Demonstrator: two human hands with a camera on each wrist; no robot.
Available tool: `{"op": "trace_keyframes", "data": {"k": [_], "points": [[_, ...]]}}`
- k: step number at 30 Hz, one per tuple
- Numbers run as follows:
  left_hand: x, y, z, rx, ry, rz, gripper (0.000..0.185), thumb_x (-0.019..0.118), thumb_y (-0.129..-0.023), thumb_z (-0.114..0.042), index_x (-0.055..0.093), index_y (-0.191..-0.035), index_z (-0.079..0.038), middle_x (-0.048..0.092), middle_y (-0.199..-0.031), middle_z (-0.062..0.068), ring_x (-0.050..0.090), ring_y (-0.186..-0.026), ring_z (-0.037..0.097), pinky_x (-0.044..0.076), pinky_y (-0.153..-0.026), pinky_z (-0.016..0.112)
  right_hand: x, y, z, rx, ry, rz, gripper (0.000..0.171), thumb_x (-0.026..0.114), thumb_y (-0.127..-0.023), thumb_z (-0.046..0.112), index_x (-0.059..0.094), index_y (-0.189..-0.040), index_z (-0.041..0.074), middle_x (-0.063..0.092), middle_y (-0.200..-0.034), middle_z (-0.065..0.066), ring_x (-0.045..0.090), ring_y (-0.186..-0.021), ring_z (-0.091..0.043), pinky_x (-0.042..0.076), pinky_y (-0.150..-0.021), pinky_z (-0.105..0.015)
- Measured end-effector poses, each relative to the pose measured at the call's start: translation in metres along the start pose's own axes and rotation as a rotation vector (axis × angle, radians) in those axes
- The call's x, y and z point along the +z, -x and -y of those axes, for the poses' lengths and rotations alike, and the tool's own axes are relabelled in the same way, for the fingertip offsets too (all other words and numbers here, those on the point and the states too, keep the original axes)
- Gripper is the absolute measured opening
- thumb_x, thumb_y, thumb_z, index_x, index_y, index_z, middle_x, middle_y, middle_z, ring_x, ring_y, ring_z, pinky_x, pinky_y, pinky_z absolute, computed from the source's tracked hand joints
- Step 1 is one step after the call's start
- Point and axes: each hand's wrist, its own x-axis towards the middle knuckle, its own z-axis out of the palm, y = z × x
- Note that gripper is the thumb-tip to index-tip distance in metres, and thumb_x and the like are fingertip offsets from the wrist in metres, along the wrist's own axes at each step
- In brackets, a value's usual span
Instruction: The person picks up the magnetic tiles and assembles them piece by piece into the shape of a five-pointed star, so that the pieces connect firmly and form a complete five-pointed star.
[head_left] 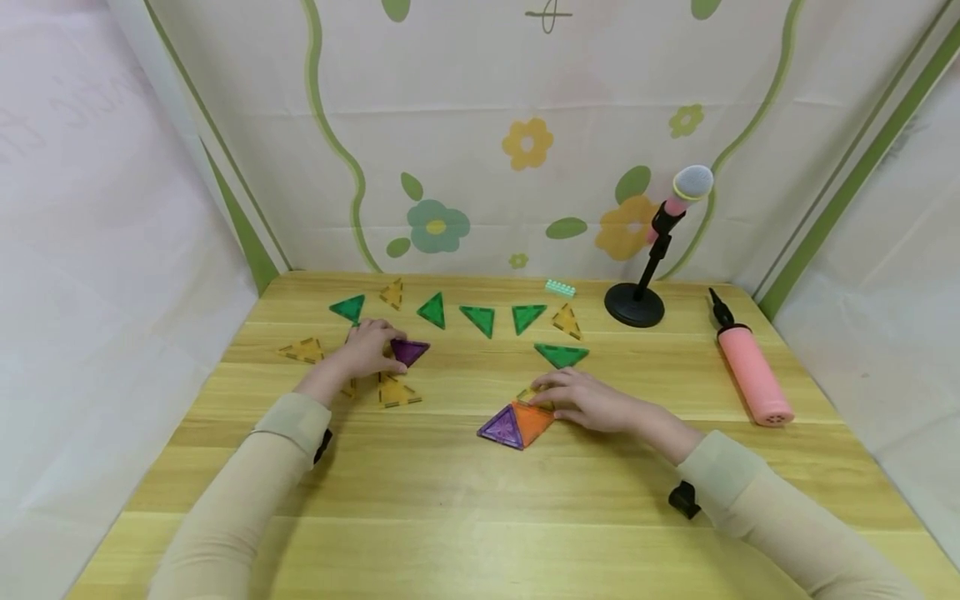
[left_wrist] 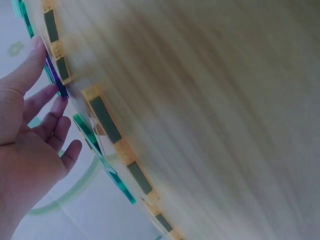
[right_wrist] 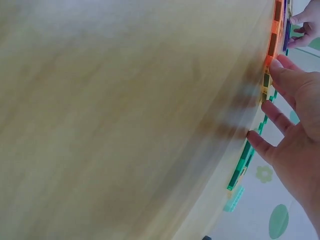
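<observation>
Near the desk's front-centre, a flat purple translucent plastic triangle tile (head_left: 501,427) and an orange translucent plastic triangle tile (head_left: 532,422) lie edge to edge. Right hand (head_left: 592,402) rests just behind them, fingers straight and slightly spread, tips on a yellow translucent triangle tile (head_left: 530,394) that sits against the orange one's far edge. Nothing pinched.

Left hand (head_left: 367,348), toward the left edge, fingertips loosely extended and touching a second purple triangle tile (head_left: 409,351); can't tell if it's actually gripped. Two more yellow triangles (head_left: 396,392) lie beside that wrist.

My read: slide the yellow tile flat, keep its edge parallel to the orange's, press down lightly so the joined pair doesn't shift.

Further back: row of green triangle tiles (head_left: 477,318) along the far edge, small mint building brick (head_left: 560,288), toy microphone on black stand (head_left: 651,250), pink hand pump (head_left: 750,371) by the right edge.
</observation>
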Motion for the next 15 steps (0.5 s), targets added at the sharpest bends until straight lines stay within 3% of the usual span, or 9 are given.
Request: {"op": "trace_keyframes", "data": {"k": [4,8,11,15], "points": [[-0.001,-0.002,-0.003,-0.004,0.024,-0.017,0.064,0.078,-0.077,-0.037,0.056,-0.13,-0.008,0.045,-0.133,0.02,0.031,-0.124,0.039,0.026,-0.1,0.055,0.002,0.001,0.001,0.043,0.006,-0.043,0.034,0.063,-0.092,0.016,0.061,-0.126,0.016,0.051,-0.137,-0.006,0.043,-0.129,-0.026,0.034,-0.105,-0.049],[-0.001,-0.004,-0.008,0.013,0.05,-0.027,0.064,0.08,-0.075,-0.036,0.057,-0.128,-0.009,0.046,-0.13,0.02,0.033,-0.122,0.039,0.026,-0.102,0.058,0.005,0.002,0.007,0.19,0.011,-0.106,0.045,0.066,-0.089,0.032,0.058,-0.129,0.012,0.051,-0.136,-0.007,0.044,-0.127,-0.028,0.037,-0.103,-0.051],[0.0,-0.006,-0.012,0.019,0.082,-0.016,0.065,0.08,-0.075,-0.033,0.054,-0.129,-0.01,0.048,-0.129,0.019,0.039,-0.121,0.039,0.029,-0.103,0.057,0.008,0.001,0.012,0.281,0.023,-0.137,0.056,0.067,-0.086,0.041,0.055,-0.133,0.012,0.051,-0.135,-0.007,0.045,-0.126,-0.029,0.038,-0.1,-0.054],[0.002,-0.011,-0.018,0.042,0.149,-0.012,0.056,0.077,-0.08,-0.025,0.053,-0.128,-0.008,0.055,-0.125,0.016,0.05,-0.116,0.034,0.039,-0.1,0.05,0.011,0.0,0.013,0.311,0.039,-0.146,0.055,0.068,-0.085,0.042,0.057,-0.131,0.012,0.053,-0.134,-0.006,0.046,-0.123,-0.028,0.038,-0.099,-0.054]]}}
